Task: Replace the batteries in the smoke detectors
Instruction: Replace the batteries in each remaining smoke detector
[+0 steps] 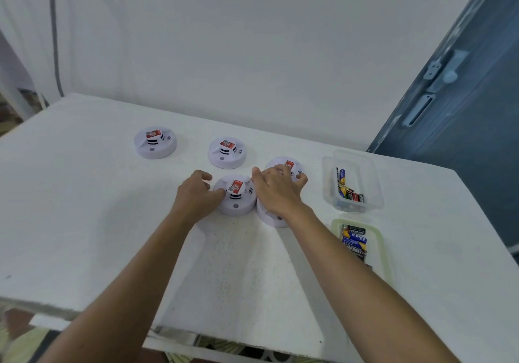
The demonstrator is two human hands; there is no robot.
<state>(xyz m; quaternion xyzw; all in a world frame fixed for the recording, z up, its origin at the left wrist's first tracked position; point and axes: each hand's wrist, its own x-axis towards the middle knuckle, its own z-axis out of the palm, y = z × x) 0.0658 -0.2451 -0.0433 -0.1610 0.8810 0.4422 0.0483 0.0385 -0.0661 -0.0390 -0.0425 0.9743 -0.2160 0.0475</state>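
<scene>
Several white round smoke detectors with red labels lie on the white table (98, 208). My left hand (196, 194) grips the left edge of the near middle detector (237, 202), thumb on its rim. My right hand (276, 191) reaches over a near detector (269, 218), which my wrist mostly hides. Its fingers curl round the top of the far right detector (290, 163). Two more detectors stand apart, one at the far left (155, 146) and one at the far middle (227, 156).
A clear plastic tub (328, 166) with several batteries stands right of the detectors. Nearer me lies a shallow green-rimmed tray (377, 239) with more batteries. A white wall rises behind the table and a dark blue door (463, 95) stands at the right.
</scene>
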